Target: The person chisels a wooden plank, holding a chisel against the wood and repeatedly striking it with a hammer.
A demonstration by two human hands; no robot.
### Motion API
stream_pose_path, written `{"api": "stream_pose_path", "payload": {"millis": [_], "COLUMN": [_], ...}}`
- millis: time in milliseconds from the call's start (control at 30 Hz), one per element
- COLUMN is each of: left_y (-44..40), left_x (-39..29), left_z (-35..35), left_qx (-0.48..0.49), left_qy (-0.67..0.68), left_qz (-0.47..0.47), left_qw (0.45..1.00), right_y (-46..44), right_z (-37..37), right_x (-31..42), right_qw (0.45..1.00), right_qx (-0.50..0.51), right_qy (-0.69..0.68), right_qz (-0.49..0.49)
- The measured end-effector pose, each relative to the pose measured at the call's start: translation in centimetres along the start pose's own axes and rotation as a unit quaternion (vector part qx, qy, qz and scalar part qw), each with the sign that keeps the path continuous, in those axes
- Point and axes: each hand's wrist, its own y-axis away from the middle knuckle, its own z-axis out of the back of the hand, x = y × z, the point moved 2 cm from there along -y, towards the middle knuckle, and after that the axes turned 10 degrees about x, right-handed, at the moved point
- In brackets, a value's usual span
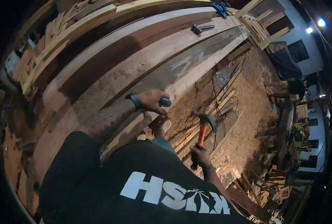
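My left hand (153, 101), with a band at the wrist, is closed around a dark tool handle (165, 101) with a blue part. It is at the near edge of a long timber beam (184, 80); the tool's working end is hidden. Lower and to the right, my right hand (201, 155) grips the orange and black handle of a claw hammer (203, 130). The hammer's head is raised toward the top of the view, apart from my left hand. A second hammer or mallet (198, 29) lies on the planks farther up.
Wood shavings (249, 112) cover the floor at the right, beside a dark cable and thin wood strips. A blue clamp (220, 10) is at the planks' far end. Another person (294, 88) bends over at the far right. Stacked timber (57, 48) lines the upper left.
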Motion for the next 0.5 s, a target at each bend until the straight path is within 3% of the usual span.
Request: {"api": "stream_pose_path", "payload": {"millis": [100, 167, 267, 367, 467, 500], "left_y": [-2.5, -3.8, -4.3, -4.7, -5.3, -5.4], "left_x": [-1.8, -4.2, -4.5, -2.9, -4.2, -4.1], "left_z": [0.4, 0.6, 0.0, -2.7, -2.4, -2.7], "left_qx": [0.026, 0.049, 0.034, -0.045, 0.026, 0.001], "left_qy": [0.157, 0.102, 0.0, -0.078, -0.049, -0.044], "left_qz": [-0.074, -0.059, -0.026, -0.023, 0.03, 0.015], "left_qw": [0.984, 0.992, 0.999, 0.996, 0.998, 0.999], "right_y": [0.3, -1.1, -1.3, 0.2, 1.1, 0.8], "right_z": [0.9, 2.2, 4.4, 6.8, 8.4, 9.1], "right_x": [-3.2, -8.0, -16.5, -23.6, -26.4, -27.0], "right_qw": [0.996, 0.99, 0.938, 0.888, 0.862, 0.854], "right_qx": [0.004, -0.003, -0.042, 0.042, 0.14, 0.167], "right_qy": [0.001, -0.003, 0.249, 0.344, 0.373, 0.384], "right_qz": [-0.084, -0.144, -0.24, -0.302, -0.313, -0.309]}}
